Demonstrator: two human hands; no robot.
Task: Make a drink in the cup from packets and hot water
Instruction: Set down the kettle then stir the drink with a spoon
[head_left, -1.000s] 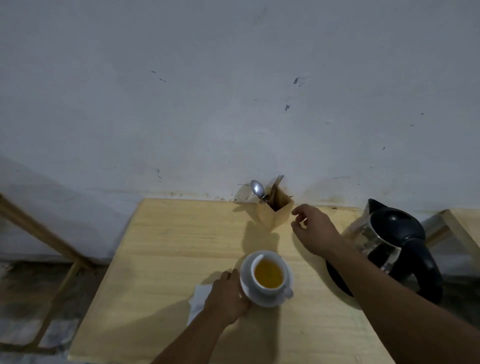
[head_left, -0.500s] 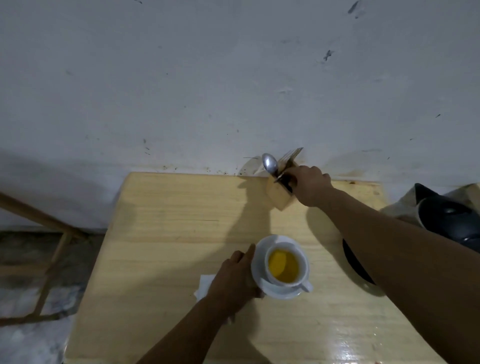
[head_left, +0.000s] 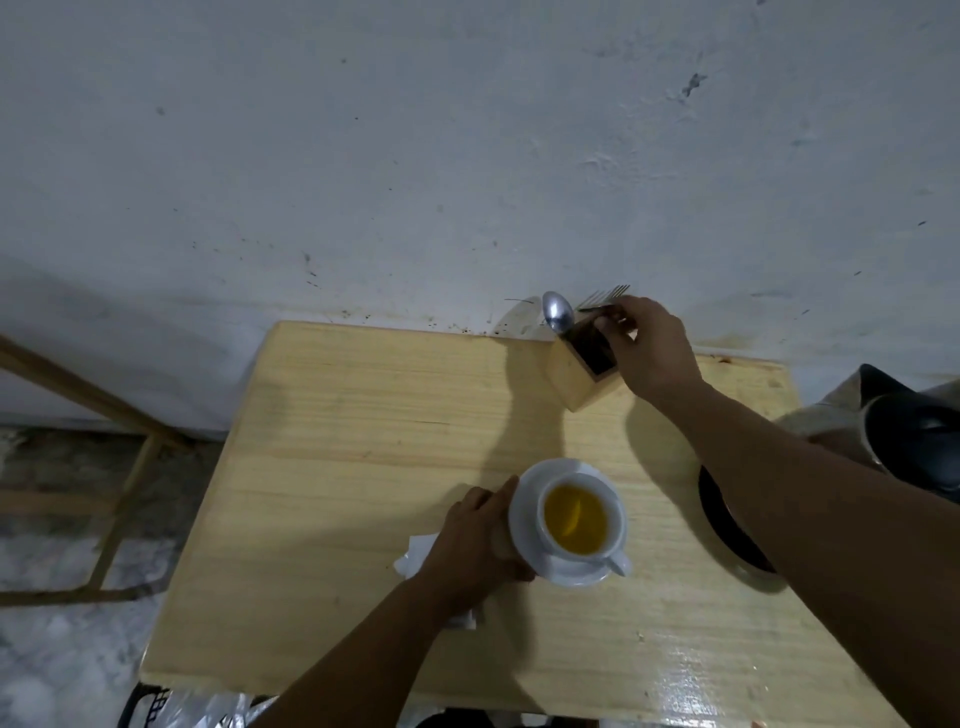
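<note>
Though the cup (head_left: 576, 518) on its saucer (head_left: 524, 525) already holds yellow liquid, stirring appears left. Left hand (head_left: 480, 540) rests against the saucer's edge, steadying it. Right hand (head_left: 647, 345) pinches a utensil handle in the wooden holder (head_left: 576, 376); spoon (head_left: 557, 310) still standing inside.

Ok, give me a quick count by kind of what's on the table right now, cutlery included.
Cups: 1
Saucers: 1
Spoons: 1
Forks: 1
Wooden cutlery holders: 1
Black kettle bases: 1
White paper pieces: 1
Total: 7
</note>
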